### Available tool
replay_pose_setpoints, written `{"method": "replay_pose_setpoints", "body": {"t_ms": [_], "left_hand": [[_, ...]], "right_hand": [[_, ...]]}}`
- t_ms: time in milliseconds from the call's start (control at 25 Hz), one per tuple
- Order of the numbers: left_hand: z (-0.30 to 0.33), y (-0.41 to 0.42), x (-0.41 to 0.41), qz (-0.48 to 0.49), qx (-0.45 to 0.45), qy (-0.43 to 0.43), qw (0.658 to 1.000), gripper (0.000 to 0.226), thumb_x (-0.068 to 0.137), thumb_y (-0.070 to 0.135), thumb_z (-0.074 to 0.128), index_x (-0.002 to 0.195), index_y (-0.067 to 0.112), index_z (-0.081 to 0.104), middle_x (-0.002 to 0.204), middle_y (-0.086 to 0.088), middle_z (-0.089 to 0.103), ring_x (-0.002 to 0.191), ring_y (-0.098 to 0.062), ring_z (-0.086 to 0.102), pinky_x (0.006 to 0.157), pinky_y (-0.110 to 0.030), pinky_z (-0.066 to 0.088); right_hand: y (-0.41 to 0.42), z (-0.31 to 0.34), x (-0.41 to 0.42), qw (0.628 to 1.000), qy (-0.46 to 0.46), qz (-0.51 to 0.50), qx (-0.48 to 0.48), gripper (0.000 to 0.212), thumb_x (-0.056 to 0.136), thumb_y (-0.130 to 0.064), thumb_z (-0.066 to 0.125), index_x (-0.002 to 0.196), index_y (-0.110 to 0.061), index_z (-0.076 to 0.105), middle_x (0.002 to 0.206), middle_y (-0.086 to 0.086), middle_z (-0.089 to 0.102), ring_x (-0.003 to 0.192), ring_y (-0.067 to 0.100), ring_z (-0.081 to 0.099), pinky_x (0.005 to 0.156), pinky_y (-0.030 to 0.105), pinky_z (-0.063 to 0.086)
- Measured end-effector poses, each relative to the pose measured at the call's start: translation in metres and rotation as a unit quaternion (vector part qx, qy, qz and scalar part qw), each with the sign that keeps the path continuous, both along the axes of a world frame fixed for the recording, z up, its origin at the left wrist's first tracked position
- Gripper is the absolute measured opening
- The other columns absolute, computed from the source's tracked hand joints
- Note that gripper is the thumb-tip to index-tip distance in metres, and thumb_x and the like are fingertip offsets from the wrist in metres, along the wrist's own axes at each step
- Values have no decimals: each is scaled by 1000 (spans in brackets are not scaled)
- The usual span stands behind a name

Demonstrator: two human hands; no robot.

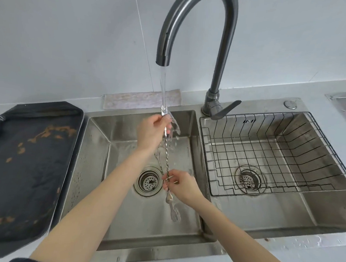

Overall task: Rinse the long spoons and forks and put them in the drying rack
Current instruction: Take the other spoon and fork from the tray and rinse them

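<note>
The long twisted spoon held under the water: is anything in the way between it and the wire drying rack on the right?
Nothing visible blocks it. The long twisted spoon is held by the left hand and right hand over the left basin. Only the low divider separates it from the drying rack, which looks empty. The faucet stands behind.

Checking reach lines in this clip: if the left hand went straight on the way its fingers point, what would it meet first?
The left hand points up and away, so it would probably first pass through the water stream and then reach the cloth behind the sink; depth is unclear in this single view.
</note>
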State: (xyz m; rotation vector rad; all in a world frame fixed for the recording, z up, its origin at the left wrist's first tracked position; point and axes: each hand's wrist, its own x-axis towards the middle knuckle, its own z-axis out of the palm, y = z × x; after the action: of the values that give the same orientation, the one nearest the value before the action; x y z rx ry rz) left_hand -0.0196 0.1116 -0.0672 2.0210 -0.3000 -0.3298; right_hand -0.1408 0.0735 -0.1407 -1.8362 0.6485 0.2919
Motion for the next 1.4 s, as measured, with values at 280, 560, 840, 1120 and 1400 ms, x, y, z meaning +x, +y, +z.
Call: {"method": "replay_pose_setpoints", "body": {"t_ms": [280, 560, 840, 1120, 1400], "left_hand": [[14, -3, 4, -25, 127, -115, 985, 35, 92, 38, 49, 90, 14, 75, 81, 0, 76, 69, -16, 65, 49, -10, 37], [14, -8, 7, -49, 111, -134, 984, 33, 96, 22, 41, 89, 8, 70, 87, -3, 76, 65, -11, 64, 61, -9, 45], [19, -4, 9, -17, -78, 40, 996, 24, 91, 31, 53, 75, 19, 65, 68, 5, 68, 53, -3, 66, 66, -22, 55], [21, -3, 9, -34, -114, 64, 991, 7, 92, 17, 54, 93, 14, 60, 75, 7, 65, 54, 7, 63, 54, -8, 50], [21, 11, 21, 73, -253, 168, 950, 17, 95, 21, 47, 100, 14, 61, 85, 1, 67, 59, 1, 69, 58, -10, 55]], "right_hand": [[-3, 0, 0, 999, -15, -47, -17, 29, 86, 1, 45, 100, -12, 66, 97, 11, 73, 37, -2, 51, 37, 2, 33], [-3, 2, 0, 996, -22, -68, -48, 20, 86, -12, 57, 103, -17, 68, 99, 8, 73, 80, 12, 61, 67, 20, 46], [-4, 5, -4, 996, -21, -75, -43, 18, 88, -12, 56, 100, -17, 68, 70, -11, 60, 69, 15, 61, 54, 15, 44], [-4, 2, -3, 996, -29, -67, -50, 19, 89, -13, 56, 103, -17, 68, 83, 1, 65, 72, 12, 60, 49, 7, 41], [-17, -1, -1, 995, -18, -88, -32, 23, 89, -27, 56, 97, -11, 70, 79, 0, 70, 82, 25, 69, 84, 39, 56]]}}
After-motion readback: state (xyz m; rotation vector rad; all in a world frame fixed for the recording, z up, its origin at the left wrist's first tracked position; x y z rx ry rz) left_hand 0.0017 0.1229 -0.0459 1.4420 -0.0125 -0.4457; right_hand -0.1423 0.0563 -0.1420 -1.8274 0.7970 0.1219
